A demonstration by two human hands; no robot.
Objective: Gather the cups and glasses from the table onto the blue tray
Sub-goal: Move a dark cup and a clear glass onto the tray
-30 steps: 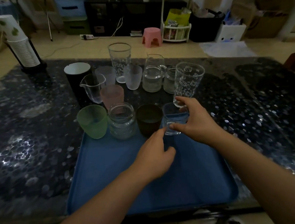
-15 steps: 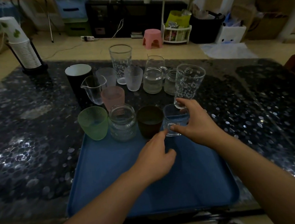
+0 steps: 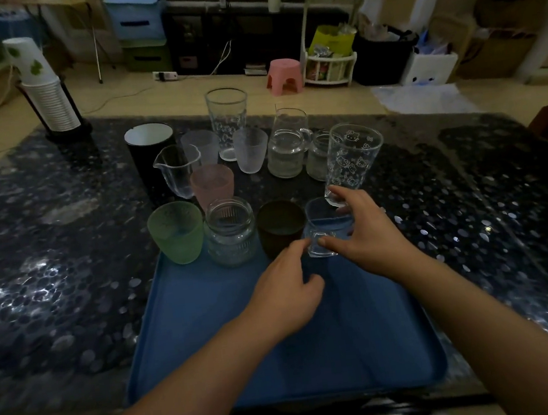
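Right hand (image 3: pixel 368 230) curls over a small clear square-sided glass (image 3: pixel 325 227), thumb at its near lower edge and fingers round the far rim. The glass stands upright, mouth up, long axis vertical, at the far right of the flat blue plastic tray (image 3: pixel 212 335). Left hand (image 3: pixel 284 292) is loosely curled, its forefinger tip touching the glass's near corner, gripping nothing. To the left along the tray's far edge stand a dark brown cup (image 3: pixel 280 227), a ribbed clear jar (image 3: pixel 230 231) and a frosted green cup (image 3: pixel 176 231), all upright. Just behind the right hand, a tall printed clear tumbler (image 3: pixel 351 160) stands on the dark pebble-patterned table (image 3: pixel 47 252).
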